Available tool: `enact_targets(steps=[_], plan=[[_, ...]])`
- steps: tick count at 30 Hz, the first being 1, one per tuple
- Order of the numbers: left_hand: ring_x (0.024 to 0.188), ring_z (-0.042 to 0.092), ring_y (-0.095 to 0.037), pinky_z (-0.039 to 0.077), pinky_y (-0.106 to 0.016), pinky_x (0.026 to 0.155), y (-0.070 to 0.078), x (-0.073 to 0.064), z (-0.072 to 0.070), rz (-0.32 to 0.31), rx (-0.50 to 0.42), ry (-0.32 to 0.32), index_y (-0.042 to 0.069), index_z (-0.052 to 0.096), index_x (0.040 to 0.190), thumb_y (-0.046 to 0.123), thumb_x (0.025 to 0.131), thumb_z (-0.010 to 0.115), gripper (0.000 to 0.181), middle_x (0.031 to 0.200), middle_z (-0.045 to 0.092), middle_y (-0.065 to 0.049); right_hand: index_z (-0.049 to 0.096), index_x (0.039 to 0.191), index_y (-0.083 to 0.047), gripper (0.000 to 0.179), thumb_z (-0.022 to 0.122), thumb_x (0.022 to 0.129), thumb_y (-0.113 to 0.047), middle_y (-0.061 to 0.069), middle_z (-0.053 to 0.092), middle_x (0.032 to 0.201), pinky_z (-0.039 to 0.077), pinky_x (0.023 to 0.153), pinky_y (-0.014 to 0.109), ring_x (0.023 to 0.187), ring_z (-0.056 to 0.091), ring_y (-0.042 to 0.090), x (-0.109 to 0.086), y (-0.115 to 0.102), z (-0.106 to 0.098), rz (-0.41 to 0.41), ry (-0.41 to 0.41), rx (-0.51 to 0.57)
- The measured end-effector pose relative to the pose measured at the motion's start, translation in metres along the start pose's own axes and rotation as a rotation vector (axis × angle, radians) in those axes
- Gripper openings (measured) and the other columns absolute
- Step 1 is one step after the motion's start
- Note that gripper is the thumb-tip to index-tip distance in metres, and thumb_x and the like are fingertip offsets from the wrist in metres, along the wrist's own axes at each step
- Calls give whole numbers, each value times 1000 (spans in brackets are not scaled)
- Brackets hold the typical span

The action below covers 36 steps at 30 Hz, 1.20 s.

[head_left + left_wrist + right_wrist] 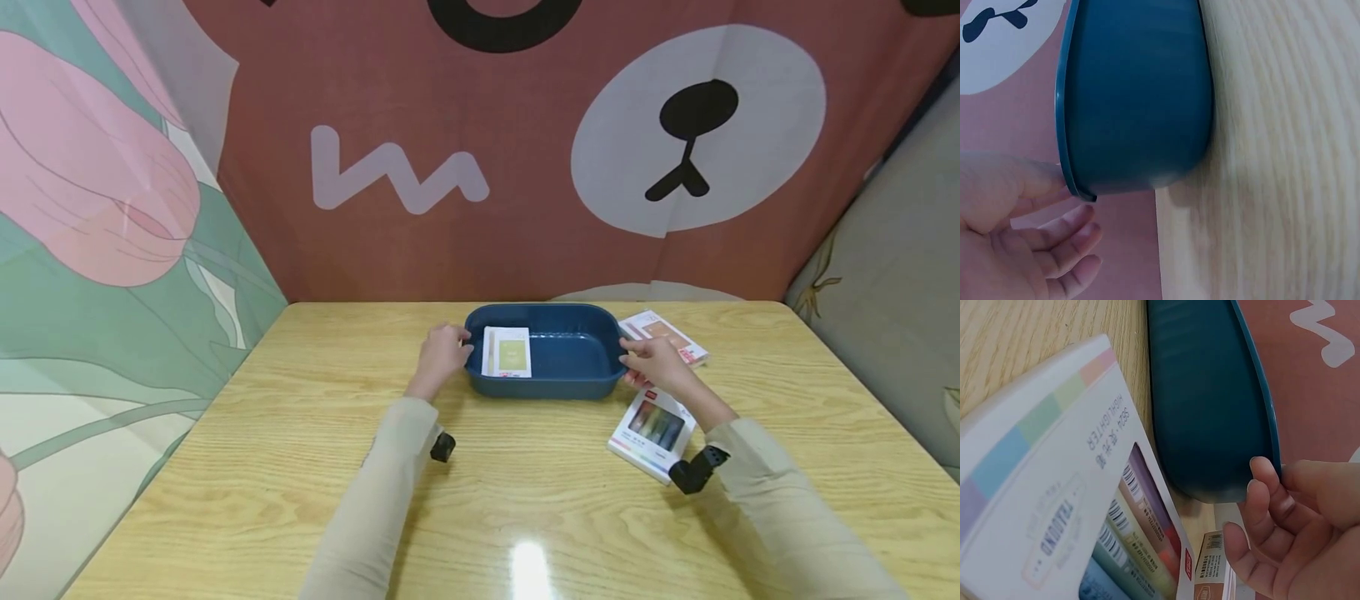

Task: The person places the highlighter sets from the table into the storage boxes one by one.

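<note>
Blue plastic, head view: one bin (pixel 551 388), oblong, sitting level on the desk (pixel 495 492), directly between the left hand (pixel 441 354) and the right hand (pixel 651 360). Long axis runs from hand to hand; one short end at each, neither hand clearly nearer. Inside, at the left hand's end: one white packet with a green panel (pixel 512 354), lying flat. Just beyond the right hand and partly covered by it: one white box with an orange panel (pixel 666 332), close by the bin's right end; touching or apart, cannot tell. On the person's side of the right hand, by the wrist: one highlighter box (pixel 651 433), set askew. Beyond both hands: one printed cloth (pixel 525 258).

Left wrist view: bin's short end directly ahead of the left hand. Thumb and first finger pinch the rim (pixel 1062 119); remaining fingers loosely bent below, outside the bin.

Right wrist view: bin's opposite end, rim pinched by the right hand, thumb to the far side, fingertips against the outer wall. Highlighter box large in front of the fingers, pens (pixel 1141 540) showing through its window; orange-panelled box just beside the lower fingertips. Both boxes would obstruct any shift of the bin toward that side.
</note>
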State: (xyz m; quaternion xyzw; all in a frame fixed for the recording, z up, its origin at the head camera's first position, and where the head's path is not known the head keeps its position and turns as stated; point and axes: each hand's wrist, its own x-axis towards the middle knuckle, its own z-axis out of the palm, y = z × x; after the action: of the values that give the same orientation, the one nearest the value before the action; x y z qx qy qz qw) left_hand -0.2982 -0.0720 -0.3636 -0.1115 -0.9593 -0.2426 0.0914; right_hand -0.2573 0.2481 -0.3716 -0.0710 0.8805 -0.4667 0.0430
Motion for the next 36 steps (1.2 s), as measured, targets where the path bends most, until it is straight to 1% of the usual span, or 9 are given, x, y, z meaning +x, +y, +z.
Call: enact_targets(steps=[2,6,9,11,13,16,18,25,36], plan=[[101,55,-26,43,-35,83,-12,7,8,47,-42,-14,2,67,102,11,82,63,22,102,64,-11,35,126,17,41,47,90,0,13,58,58,45,45,26,48,53,14,0,1,0,-1,1,4],[90,58,-20,45,-27,74,-70,43,57,157,-172,-21,3,66,104,23,81,68,31,100,64,-8,36,126,16,42,49,90,0,13,59,58,45,45,27,47,53,14,-1,2,-1,-9,4,22],[84,58,-18,46,-26,69,-85,48,63,164,-316,-65,6,64,108,29,80,68,37,101,63,-7,37,126,16,42,50,89,0,12,59,59,46,45,28,47,53,15,-3,2,-2,-13,5,41],[82,57,-20,46,-28,68,-74,38,51,115,-367,-88,5,63,112,25,80,68,37,99,63,-8,37,127,15,43,50,89,-1,11,60,60,46,45,28,48,54,16,-3,2,-2,-8,4,50],[80,56,-20,46,-29,68,-51,21,27,53,-410,-124,3,60,115,18,82,66,37,93,62,-10,36,127,15,44,51,89,-2,12,61,61,46,45,28,49,54,17,-3,3,-2,-5,3,51],[73,52,-19,43,-28,63,-33,9,11,-32,-405,-133,-1,58,117,11,83,64,37,81,58,-9,38,127,14,44,52,89,-4,13,61,63,47,46,29,49,54,16,-2,5,-3,-4,15,36],[67,47,-16,40,-25,58,-27,3,6,-39,-416,-129,-3,57,117,10,83,63,37,73,53,-7,41,125,15,43,53,88,-4,15,61,64,46,45,27,48,53,16,-1,7,-3,-38,31,13],[61,42,-12,35,-21,54,-23,0,5,-52,-437,-136,-3,54,121,9,86,60,38,67,45,-3,53,109,18,33,61,83,-1,20,59,67,44,45,26,49,52,17,-3,18,-9,-246,160,-72],[63,41,-13,34,-22,54,-24,1,5,-109,-440,-145,2,55,122,10,86,60,38,69,45,-3,52,115,13,40,61,85,-12,25,59,93,43,56,22,77,54,21,-4,35,-34,-114,239,-191]])
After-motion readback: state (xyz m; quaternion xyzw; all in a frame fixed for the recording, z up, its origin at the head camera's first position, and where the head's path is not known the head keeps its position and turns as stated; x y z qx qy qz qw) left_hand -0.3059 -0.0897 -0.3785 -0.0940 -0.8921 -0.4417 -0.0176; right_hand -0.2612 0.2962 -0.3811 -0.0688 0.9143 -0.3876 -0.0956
